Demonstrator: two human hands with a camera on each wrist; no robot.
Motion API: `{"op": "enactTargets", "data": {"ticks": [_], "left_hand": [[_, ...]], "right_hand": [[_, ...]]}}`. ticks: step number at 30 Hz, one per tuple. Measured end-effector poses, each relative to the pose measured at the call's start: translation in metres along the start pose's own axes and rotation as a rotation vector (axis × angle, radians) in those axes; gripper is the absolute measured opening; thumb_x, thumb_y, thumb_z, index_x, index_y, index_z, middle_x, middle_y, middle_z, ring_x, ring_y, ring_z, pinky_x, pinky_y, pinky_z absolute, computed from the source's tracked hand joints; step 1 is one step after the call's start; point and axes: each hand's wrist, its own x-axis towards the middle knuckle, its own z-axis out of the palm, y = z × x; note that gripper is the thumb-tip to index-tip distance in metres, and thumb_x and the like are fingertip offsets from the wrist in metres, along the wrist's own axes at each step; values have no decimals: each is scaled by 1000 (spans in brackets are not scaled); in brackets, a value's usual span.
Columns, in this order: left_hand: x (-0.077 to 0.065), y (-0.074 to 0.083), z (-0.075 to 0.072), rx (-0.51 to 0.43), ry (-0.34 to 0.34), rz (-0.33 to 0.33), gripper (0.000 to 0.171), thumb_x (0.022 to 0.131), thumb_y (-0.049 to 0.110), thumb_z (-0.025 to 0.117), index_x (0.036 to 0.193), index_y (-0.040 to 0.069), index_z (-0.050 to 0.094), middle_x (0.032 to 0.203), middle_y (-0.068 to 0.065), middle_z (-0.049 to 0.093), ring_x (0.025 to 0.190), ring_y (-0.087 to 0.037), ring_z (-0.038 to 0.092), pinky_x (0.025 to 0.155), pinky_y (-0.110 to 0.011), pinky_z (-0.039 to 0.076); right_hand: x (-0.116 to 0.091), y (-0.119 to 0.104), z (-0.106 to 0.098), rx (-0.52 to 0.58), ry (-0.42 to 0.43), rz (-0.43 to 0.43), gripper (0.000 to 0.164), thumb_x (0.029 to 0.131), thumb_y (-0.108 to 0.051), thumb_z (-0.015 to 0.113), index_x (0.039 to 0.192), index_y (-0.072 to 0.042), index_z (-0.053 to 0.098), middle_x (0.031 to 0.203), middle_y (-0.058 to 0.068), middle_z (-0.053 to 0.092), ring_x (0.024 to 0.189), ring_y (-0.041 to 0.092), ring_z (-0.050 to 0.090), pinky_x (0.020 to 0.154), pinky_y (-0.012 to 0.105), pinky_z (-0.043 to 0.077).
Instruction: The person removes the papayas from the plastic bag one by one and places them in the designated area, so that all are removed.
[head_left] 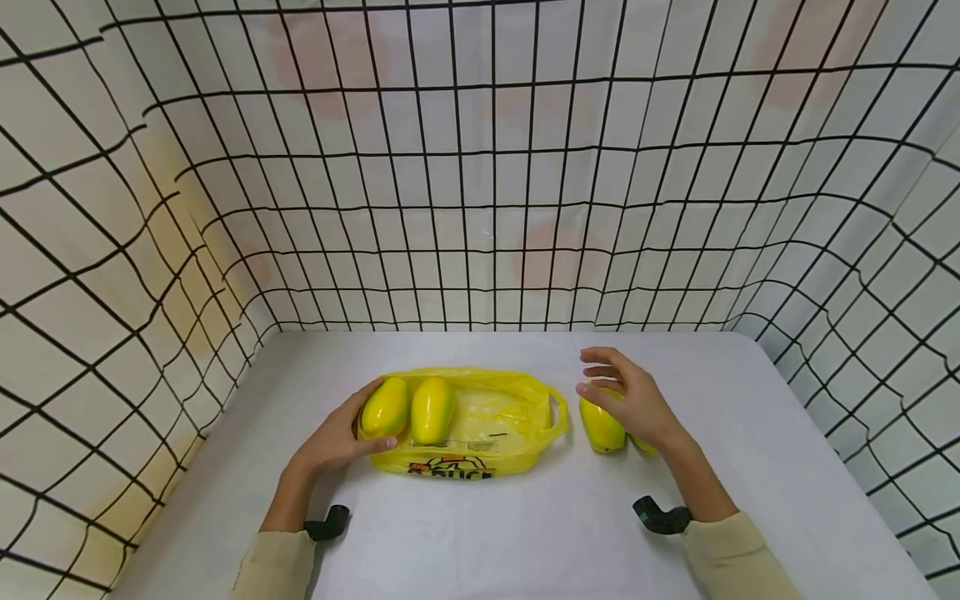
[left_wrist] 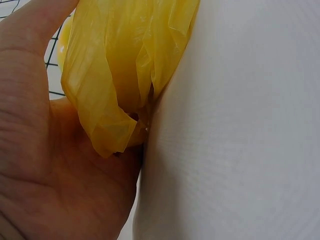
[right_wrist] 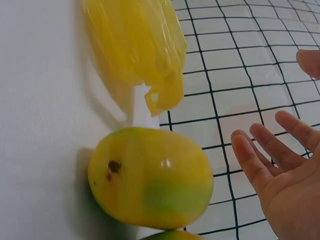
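A yellow plastic bag [head_left: 491, 417] lies on its side on the white table, its handle loop toward the right. Two yellow-green mangoes, a left one [head_left: 386, 407] and a right one [head_left: 432, 410], are in its left half. My left hand [head_left: 341, 433] grips the bag's left end around the left mango, thumb along the front; bunched plastic [left_wrist: 115, 80] lies against the palm. My right hand [head_left: 633, 402] hovers over another mango [right_wrist: 150, 177], fingers spread and holding nothing. Partly hidden below that hand is one more mango [head_left: 643, 444].
A black wire grid [head_left: 495, 208] with white sheeting behind it encloses the back and sides of the table [head_left: 487, 533]. Each wrist wears a black device, one on the left [head_left: 327, 522] and one on the right [head_left: 662, 515].
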Motion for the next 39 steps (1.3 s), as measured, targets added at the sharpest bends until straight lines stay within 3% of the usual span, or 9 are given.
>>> {"op": "enactTargets", "data": {"ticks": [14,21,27,39], "left_hand": [[2,-1,1,10,1,-4,112,78,57,81,166,23,20,167,-13,32,148,-39,40,119,-70,29],[0,-3,0,-5,-3,-10,111,79,57,80,165,27,19,167,-11,32,148,-39,40,117,-70,32],[0,-3,0,-9,-1,2,109,79,56,81,165,28,20,166,-11,34,145,-38,43,116,-69,34],[1,-1,0,-7,-6,-8,111,78,57,81,165,26,19,167,-11,33,147,-38,42,118,-69,32]], "right_hand": [[10,-3,26,47,-31,-12,55,98,-32,72,146,-17,51,145,11,57,127,31,61,109,49,51],[14,-8,37,85,-62,-40,53,98,-30,72,145,-17,51,144,12,57,126,34,62,108,50,52],[17,-12,49,124,-83,-23,53,96,-30,74,143,-19,52,144,11,57,126,36,62,108,46,53],[24,-26,71,177,-143,26,56,96,-32,74,145,-21,51,151,15,51,131,34,59,112,51,49]]}}
